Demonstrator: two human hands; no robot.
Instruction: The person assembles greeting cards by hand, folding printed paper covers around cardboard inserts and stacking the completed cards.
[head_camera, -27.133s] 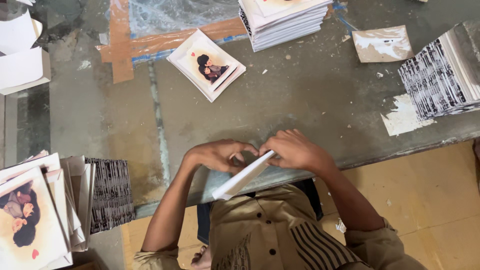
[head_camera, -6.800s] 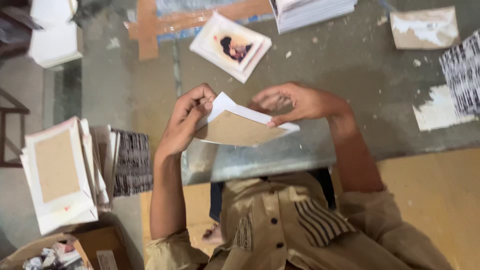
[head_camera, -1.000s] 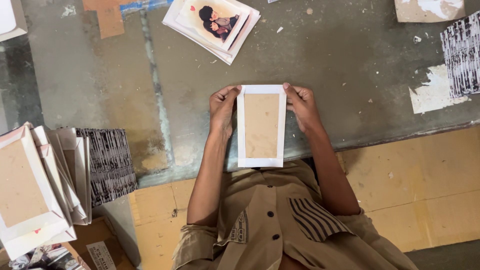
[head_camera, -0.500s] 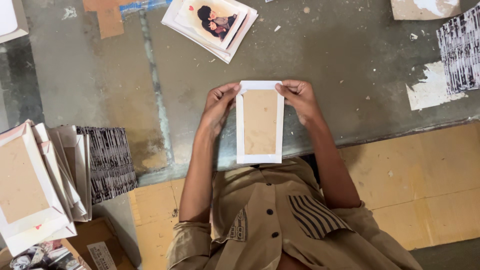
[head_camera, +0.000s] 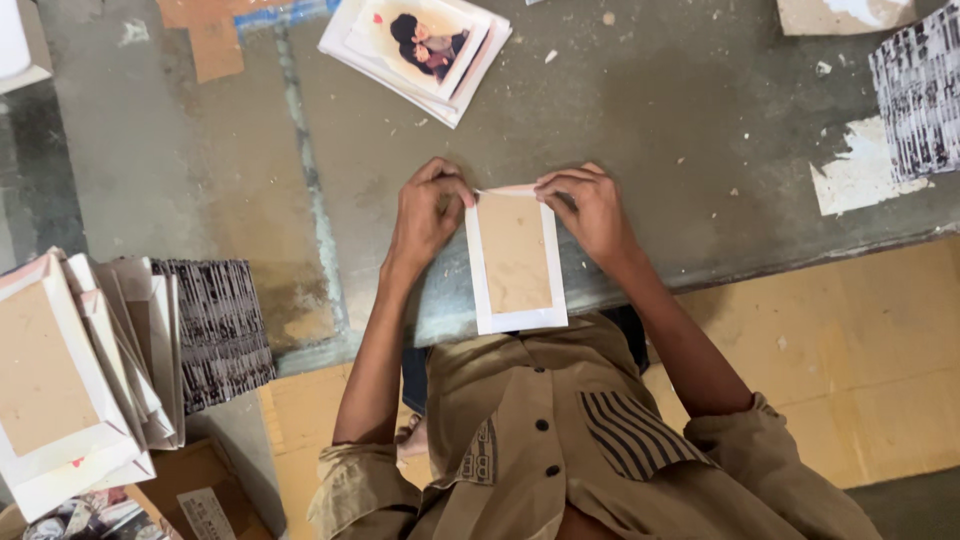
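A flat cover piece (head_camera: 515, 262), brown board with a white paper border, lies lengthwise on the grey worktable (head_camera: 650, 120) in front of me. My left hand (head_camera: 425, 215) pinches its far left corner. My right hand (head_camera: 590, 208) presses on its far right corner, where a pinkish flap folds over the top edge. The near end of the piece hangs over the table's front edge, above my lap.
A small stack of printed covers (head_camera: 420, 45) with a picture of two people lies at the far side. Finished covers (head_camera: 70, 380) and a black-and-white printed stack (head_camera: 215, 330) stand at my left. More printed sheets (head_camera: 920, 90) lie at far right.
Both hands have slid up the long sides to the far corners of the cover piece. The top flap has come down over its far edge.
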